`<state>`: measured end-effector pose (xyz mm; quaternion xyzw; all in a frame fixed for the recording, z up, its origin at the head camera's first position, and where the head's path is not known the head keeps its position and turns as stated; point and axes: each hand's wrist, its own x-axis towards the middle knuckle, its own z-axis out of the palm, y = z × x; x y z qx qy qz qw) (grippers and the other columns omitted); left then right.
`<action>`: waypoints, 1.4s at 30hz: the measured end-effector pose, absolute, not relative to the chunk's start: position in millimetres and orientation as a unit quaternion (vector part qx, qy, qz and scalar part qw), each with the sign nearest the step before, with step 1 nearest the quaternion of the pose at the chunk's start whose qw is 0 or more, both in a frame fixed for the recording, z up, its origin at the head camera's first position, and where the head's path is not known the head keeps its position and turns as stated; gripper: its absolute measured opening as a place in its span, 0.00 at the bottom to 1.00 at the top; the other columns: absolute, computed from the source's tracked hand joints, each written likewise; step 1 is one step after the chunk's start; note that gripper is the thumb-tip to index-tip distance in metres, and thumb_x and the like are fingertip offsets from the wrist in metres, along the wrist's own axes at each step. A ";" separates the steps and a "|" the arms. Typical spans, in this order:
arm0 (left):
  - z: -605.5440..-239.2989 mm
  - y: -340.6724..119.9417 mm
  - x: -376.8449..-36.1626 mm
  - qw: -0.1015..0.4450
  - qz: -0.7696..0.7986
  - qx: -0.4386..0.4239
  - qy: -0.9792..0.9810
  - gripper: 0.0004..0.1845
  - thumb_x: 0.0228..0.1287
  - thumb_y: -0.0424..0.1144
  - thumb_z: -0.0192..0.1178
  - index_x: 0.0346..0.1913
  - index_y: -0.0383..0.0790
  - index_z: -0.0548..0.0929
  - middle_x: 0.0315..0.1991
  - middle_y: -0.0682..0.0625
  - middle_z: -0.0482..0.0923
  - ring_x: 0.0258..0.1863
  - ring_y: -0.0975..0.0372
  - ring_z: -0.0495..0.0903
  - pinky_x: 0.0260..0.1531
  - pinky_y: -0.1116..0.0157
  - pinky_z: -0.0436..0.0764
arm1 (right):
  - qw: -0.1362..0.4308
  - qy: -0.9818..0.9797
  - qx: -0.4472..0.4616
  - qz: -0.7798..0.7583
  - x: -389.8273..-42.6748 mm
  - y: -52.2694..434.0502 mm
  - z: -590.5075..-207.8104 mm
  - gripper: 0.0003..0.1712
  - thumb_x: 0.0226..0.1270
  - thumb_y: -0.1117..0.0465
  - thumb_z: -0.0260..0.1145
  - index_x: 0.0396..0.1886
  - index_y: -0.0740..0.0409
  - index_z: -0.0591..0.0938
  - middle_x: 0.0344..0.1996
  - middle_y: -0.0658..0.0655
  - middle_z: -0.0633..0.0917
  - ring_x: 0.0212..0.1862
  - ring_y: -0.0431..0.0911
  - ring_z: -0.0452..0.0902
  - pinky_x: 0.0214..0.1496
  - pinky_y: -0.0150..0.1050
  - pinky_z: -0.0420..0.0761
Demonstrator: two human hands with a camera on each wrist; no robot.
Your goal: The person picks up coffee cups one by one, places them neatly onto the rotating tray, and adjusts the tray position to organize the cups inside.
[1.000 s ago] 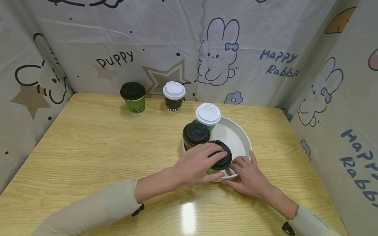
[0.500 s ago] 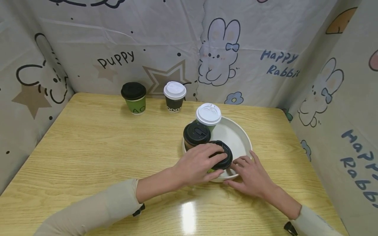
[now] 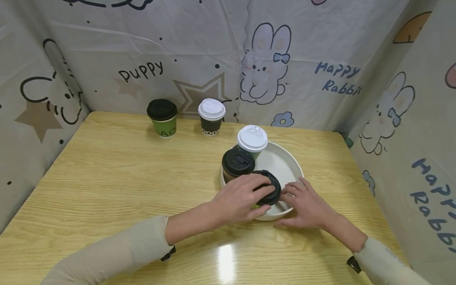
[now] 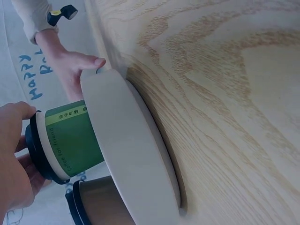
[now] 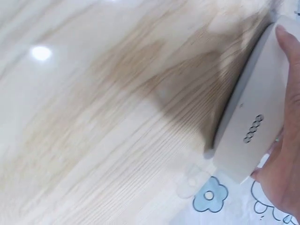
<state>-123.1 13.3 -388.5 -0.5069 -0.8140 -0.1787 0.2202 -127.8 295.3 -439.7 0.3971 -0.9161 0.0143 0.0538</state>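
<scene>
My left hand [image 3: 238,198] holds a green paper coffee cup [image 4: 75,140] by its black lid [image 3: 273,194], at the near side of a round white tray [image 3: 279,158]. The left wrist view shows this cup's base hidden behind the tray wall. Beside it in the tray are a brown cup with a black lid [image 3: 238,161] and a green cup with a white lid [image 3: 252,138]. My right hand [image 3: 308,206] holds the tray's near right rim. In the right wrist view, its thumb [image 5: 287,44] lies against the outer wall; the other fingers are partly hidden.
Toward the back of the wooden table [image 3: 124,174] stand a green cup with a black lid [image 3: 163,118] and a black cup with a white lid [image 3: 211,117]. Printed cloth walls [image 3: 199,47] enclose the back and sides.
My right hand has shifted slightly to the right along the tray's rim, its thumb moving with it. The left hand and the cups stay practically in place.
</scene>
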 end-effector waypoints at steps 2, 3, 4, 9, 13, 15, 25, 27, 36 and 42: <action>-388.7 13.4 -123.1 0.220 -0.177 -0.507 -0.814 0.22 0.66 0.51 0.64 0.57 0.41 0.83 0.56 0.46 0.77 0.57 0.56 0.76 0.62 0.62 0.73 | 0.060 -0.914 0.401 0.011 -132.1 298.9 -440.5 0.44 0.51 0.22 0.66 0.53 0.51 0.85 0.48 0.53 0.83 0.58 0.54 0.72 0.69 0.66 0.57; -388.8 13.5 -123.1 0.220 -0.177 -0.507 -0.814 0.22 0.66 0.51 0.64 0.57 0.41 0.83 0.56 0.46 0.77 0.57 0.56 0.76 0.62 0.62 0.73 | 0.064 -0.913 0.402 0.009 -134.5 301.0 -441.2 0.44 0.50 0.22 0.66 0.53 0.51 0.86 0.48 0.53 0.83 0.58 0.54 0.72 0.69 0.66 0.57; -388.7 13.5 -123.0 0.220 -0.177 -0.507 -0.815 0.22 0.66 0.51 0.64 0.56 0.41 0.83 0.56 0.46 0.77 0.57 0.56 0.76 0.62 0.62 0.73 | 0.068 -0.912 0.404 0.008 -136.8 302.8 -441.8 0.44 0.49 0.21 0.66 0.52 0.51 0.86 0.47 0.53 0.83 0.58 0.54 0.72 0.69 0.66 0.57; -388.8 13.2 -122.9 0.220 -0.176 -0.506 -0.815 0.22 0.66 0.52 0.64 0.56 0.41 0.84 0.56 0.46 0.78 0.56 0.56 0.76 0.61 0.62 0.73 | 0.086 -0.902 0.423 0.002 -146.5 309.5 -444.9 0.46 0.47 0.19 0.65 0.51 0.51 0.85 0.46 0.53 0.83 0.56 0.54 0.72 0.68 0.66 0.58; -388.7 13.1 -123.0 0.220 -0.175 -0.504 -0.817 0.22 0.66 0.52 0.64 0.56 0.41 0.84 0.56 0.46 0.78 0.56 0.56 0.76 0.61 0.62 0.73 | 0.085 -0.893 0.443 0.003 -150.3 312.1 -445.2 0.48 0.45 0.20 0.67 0.53 0.52 0.85 0.47 0.54 0.82 0.56 0.54 0.72 0.68 0.66 0.58; -388.7 13.4 -123.1 0.221 -0.174 -0.504 -0.817 0.23 0.66 0.52 0.64 0.56 0.41 0.84 0.56 0.46 0.78 0.56 0.56 0.76 0.61 0.63 0.73 | 0.080 -0.891 0.448 0.005 -151.6 313.3 -444.7 0.48 0.44 0.21 0.68 0.53 0.52 0.84 0.48 0.54 0.81 0.57 0.54 0.72 0.69 0.66 0.57; -387.9 14.0 -123.4 0.215 -0.173 -0.505 -0.818 0.23 0.66 0.52 0.64 0.57 0.41 0.84 0.56 0.46 0.78 0.57 0.56 0.76 0.61 0.63 0.73 | 0.061 -0.889 0.454 0.006 -163.4 321.8 -440.8 0.47 0.46 0.20 0.67 0.52 0.52 0.83 0.49 0.54 0.80 0.56 0.54 0.71 0.72 0.63 0.55; -388.0 13.7 -123.3 0.215 -0.174 -0.505 -0.818 0.23 0.66 0.52 0.64 0.57 0.41 0.84 0.56 0.46 0.78 0.57 0.56 0.76 0.61 0.63 0.73 | 0.061 -0.889 0.454 0.005 -165.8 323.1 -440.1 0.47 0.46 0.20 0.66 0.52 0.52 0.83 0.49 0.54 0.80 0.56 0.53 0.71 0.72 0.62 0.56; -388.9 13.5 -123.8 0.219 -0.181 -0.506 -0.814 0.22 0.66 0.51 0.65 0.56 0.41 0.84 0.56 0.47 0.78 0.57 0.56 0.77 0.61 0.63 0.73 | 0.052 -0.890 0.452 -0.009 -170.3 328.5 -440.6 0.46 0.48 0.19 0.63 0.53 0.49 0.83 0.51 0.54 0.80 0.58 0.53 0.71 0.74 0.58 0.53; -389.0 12.1 -124.6 0.216 -0.186 -0.508 -0.813 0.22 0.66 0.51 0.65 0.56 0.40 0.84 0.56 0.46 0.78 0.57 0.56 0.76 0.61 0.63 0.73 | 0.046 -0.894 0.446 -0.015 -169.4 328.7 -440.8 0.46 0.50 0.20 0.62 0.54 0.49 0.83 0.51 0.54 0.81 0.59 0.52 0.72 0.75 0.57 0.50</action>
